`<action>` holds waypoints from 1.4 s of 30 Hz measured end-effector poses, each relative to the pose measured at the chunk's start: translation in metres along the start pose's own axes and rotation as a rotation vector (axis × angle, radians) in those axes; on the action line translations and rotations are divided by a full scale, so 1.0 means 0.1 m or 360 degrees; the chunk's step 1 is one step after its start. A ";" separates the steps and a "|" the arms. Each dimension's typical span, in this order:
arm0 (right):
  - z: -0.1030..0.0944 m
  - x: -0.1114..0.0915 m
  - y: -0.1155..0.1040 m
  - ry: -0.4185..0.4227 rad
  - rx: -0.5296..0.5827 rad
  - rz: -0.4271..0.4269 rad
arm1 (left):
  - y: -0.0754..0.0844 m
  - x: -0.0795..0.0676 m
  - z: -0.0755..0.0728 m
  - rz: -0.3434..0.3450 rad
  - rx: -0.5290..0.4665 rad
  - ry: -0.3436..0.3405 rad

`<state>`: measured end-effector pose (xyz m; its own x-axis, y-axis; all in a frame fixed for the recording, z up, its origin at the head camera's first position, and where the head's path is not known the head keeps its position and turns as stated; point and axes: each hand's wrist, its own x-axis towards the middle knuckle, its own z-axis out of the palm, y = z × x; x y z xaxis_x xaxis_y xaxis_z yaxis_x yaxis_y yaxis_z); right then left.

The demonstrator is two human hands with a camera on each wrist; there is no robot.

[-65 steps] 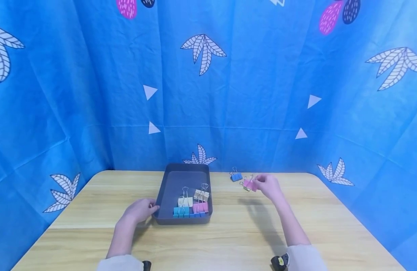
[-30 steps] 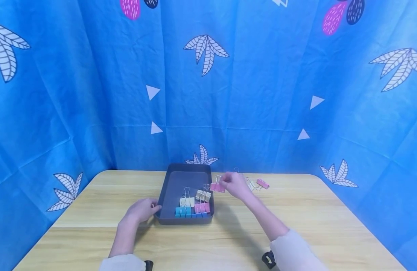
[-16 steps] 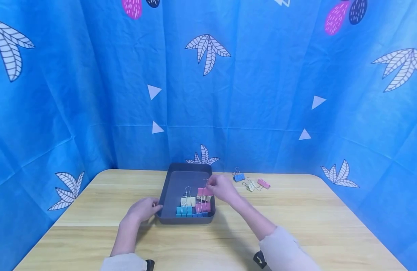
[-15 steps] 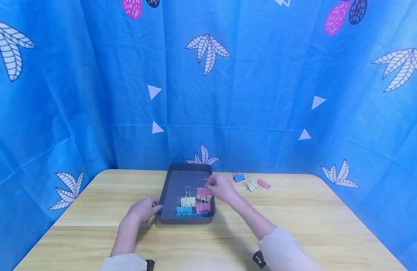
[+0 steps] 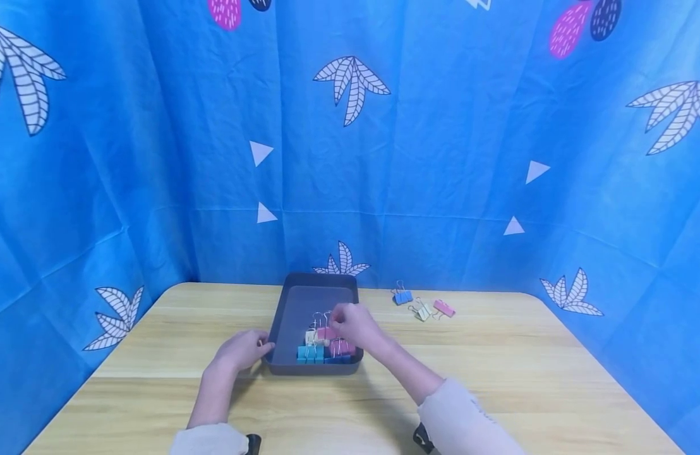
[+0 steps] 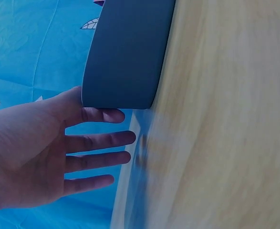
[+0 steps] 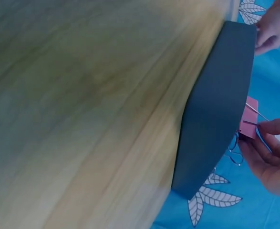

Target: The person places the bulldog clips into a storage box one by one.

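Pink clip (image 5: pixel 326 333): held at the lower centre of the head view, over the lower right part of the tray (image 5: pixel 313 297); whether the clips beneath are touched cannot be told.
Right hand (image 5: pixel 352 325): fingers clamped on the pink clip, as is shown at the right edge of the right wrist view.
Left hand (image 5: pixel 242 351): laid against the tray's left wall; in the left wrist view the fingers are spread apart and nearly straight, while the thumb is mostly hidden.
Tray clips: teal clip (image 5: pixel 310 354), cream clip (image 5: pixel 309 338), second pink clip (image 5: pixel 342 347) and dark blue clip (image 5: pixel 337 360), all grouped near the tray's lower right.
Bench (image 5: pixel 498 379) clips: blue clip (image 5: pixel 403 297), pale clip (image 5: pixel 422 311) and third pink clip (image 5: pixel 444 308), seen right of the tray.
Step in hand: placing of the pink clip is judged to be under way, release not yet made.
Next move: a gentle letting-go seems called for, with the tray kept steady and the neighbouring clips undisturbed.
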<state>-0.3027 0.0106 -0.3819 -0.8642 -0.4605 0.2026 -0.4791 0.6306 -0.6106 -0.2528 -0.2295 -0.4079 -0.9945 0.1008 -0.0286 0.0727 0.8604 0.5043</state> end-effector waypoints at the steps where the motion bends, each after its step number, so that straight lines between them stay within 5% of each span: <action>1: 0.01 0.00 0.00 -0.0008 -0.0008 -0.0007 | 0.00 0.00 0.00 0.0001 0.0000 0.0000; 22: 0.10 -0.04 0.02 -0.0123 -0.0177 -0.0146 | 0.01 -0.01 0.00 0.0017 0.0009 0.0005; 42: -0.05 -0.08 0.08 -0.0109 -0.0184 -0.0059 | 0.00 -0.01 0.00 0.0002 -0.0012 0.0004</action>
<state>-0.2999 0.0224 -0.3844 -0.8350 -0.5238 0.1682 -0.5284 0.6784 -0.5104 -0.2517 -0.2291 -0.4082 -0.9946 0.1007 -0.0259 0.0735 0.8567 0.5106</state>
